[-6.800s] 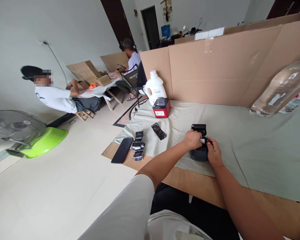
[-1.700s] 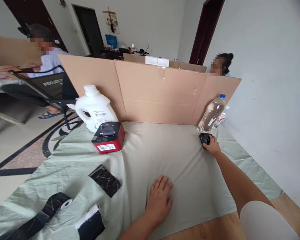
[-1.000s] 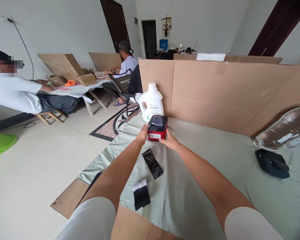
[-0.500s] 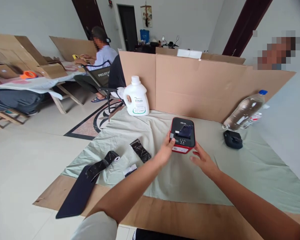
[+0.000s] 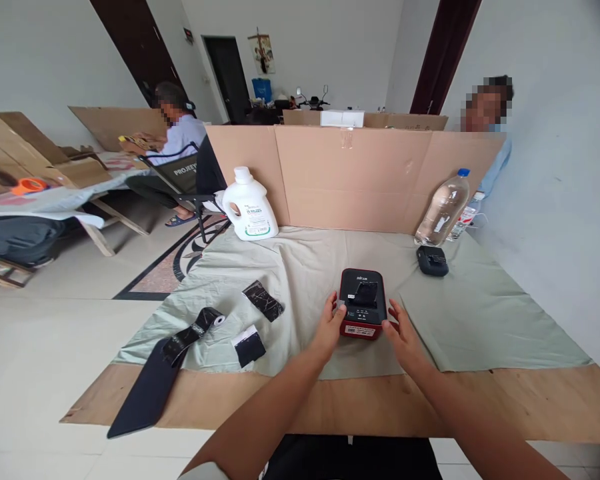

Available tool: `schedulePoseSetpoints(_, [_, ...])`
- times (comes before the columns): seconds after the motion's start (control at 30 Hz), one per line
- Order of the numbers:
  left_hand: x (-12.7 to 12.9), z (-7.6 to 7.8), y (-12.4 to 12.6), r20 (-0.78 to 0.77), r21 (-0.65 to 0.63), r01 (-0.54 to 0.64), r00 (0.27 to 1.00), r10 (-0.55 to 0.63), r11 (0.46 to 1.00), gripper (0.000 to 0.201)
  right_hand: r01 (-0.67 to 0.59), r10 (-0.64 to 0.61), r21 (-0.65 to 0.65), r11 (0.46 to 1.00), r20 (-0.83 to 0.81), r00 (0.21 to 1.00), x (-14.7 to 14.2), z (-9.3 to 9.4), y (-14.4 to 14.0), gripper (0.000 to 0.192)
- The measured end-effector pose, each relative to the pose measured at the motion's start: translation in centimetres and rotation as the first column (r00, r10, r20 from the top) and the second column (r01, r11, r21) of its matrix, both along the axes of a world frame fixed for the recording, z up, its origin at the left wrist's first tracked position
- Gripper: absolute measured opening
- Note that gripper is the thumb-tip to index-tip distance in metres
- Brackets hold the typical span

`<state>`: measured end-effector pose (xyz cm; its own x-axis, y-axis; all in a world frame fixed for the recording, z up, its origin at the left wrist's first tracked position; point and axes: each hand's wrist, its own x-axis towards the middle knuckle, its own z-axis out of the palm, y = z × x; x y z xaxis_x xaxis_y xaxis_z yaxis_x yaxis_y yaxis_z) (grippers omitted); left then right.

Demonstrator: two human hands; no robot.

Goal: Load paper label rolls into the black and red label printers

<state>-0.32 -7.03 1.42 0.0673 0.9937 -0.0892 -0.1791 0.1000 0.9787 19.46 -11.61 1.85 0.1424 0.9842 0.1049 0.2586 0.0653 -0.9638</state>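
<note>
Wooden table [image 5: 530, 407], green cloth [image 5: 460, 320], red printer [image 5: 361, 305]

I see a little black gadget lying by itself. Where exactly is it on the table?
The small black device sits on the green cloth at the far right, just in front of the clear water bottle, well beyond the right hand.

- Red printer [image 5: 362, 303] with black top.
- Pale green cloth [image 5: 460, 313].
- Black marbled rolls [image 5: 263, 301], at nine o'clock of the printer.
- White jug [image 5: 249, 214], at eleven.
- Small black device [image 5: 432, 261], at two.
- Brown cardboard wall [image 5: 350, 173].
</note>
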Motion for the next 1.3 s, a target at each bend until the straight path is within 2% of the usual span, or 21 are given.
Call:
schedulePoseSetpoints(0.1, [-0.3, 0.3, 1.9, 0.028, 0.011, -0.017, 0.999, 0.017, 1.000, 0.066, 0.073, -0.073, -0.007, 0.997, -0.153, 0.986, -1.3, 0.5, 2.4, 0.066])
schedulePoseSetpoints(0.23, [0.0, 1.1, 2.8, 0.206, 0.033, 0.130, 0.969, -0.134, 0.991, 0.067, 0.074, -0.086, -0.051, 0.996, -0.304, 0.949, -3.4, 1.2, 4.0, 0.065])
schedulePoseSetpoints(0.3, [0.1, 1.6, 2.5, 0.264, 0.047, 0.140, 0.953, -0.148, 0.989, 0.066, 0.059, -0.071, -0.047, 0.997, -0.314, 0.947, -4.1, 1.3, 4.1, 0.064])
schedulePoseSetpoints(0.47, [-0.7, 1.3, 1.9, 0.318, 0.064, 0.090, 0.942, -0.106, 0.994, 0.068, 0.024, -0.016, 0.044, 0.999, -0.163, 0.987, -4.3, 0.5, 4.6, 0.061])
schedulePoseSetpoints(0.53, [-1.2, 0.9, 2.1, 0.341, 0.074, 0.084, 0.934, -0.104, 0.994, 0.069, 0.018, -0.012, 0.136, 0.990, -0.047, 0.999, -4.1, 0.1, 5.0, 0.056])
schedulePoseSetpoints(0.67, [-2.1, 0.5, 2.9, 0.370, 0.071, 0.129, 0.917, -0.146, 0.989, 0.072, -0.021, -0.049, 0.427, 0.904, 0.150, 0.987, -3.7, -0.1, 5.0, 0.040])
schedulePoseSetpoints(0.77, [-2.6, 0.7, 3.2, 0.385, 0.058, 0.165, 0.906, -0.174, 0.985, 0.072, -0.066, -0.044, 0.527, 0.847, 0.193, 0.980, -3.8, -0.2, 4.4, 0.040])
schedulePoseSetpoints(0.97, [-2.8, 0.5, 3.2, 0.359, 0.063, 0.165, 0.916, -0.176, 0.984, 0.071, -0.106, -0.052, 0.552, 0.827, 0.263, 0.963, -4.0, -0.8, 4.0, 0.013])
schedulePoseSetpoints(1.03, [-2.9, 0.3, 3.2, 0.336, 0.066, 0.165, 0.925, -0.178, 0.984, 0.068, -0.110, -0.054, 0.554, 0.825, 0.271, 0.961, -4.0, -0.9, 4.1, 0.010])
schedulePoseSetpoints(1.3, [-2.8, -0.1, 3.0, 0.289, 0.069, 0.145, 0.944, -0.159, 0.987, 0.059, -0.094, -0.030, 0.511, 0.854, 0.228, 0.973, -4.0, -1.0, 4.1, 0.028])
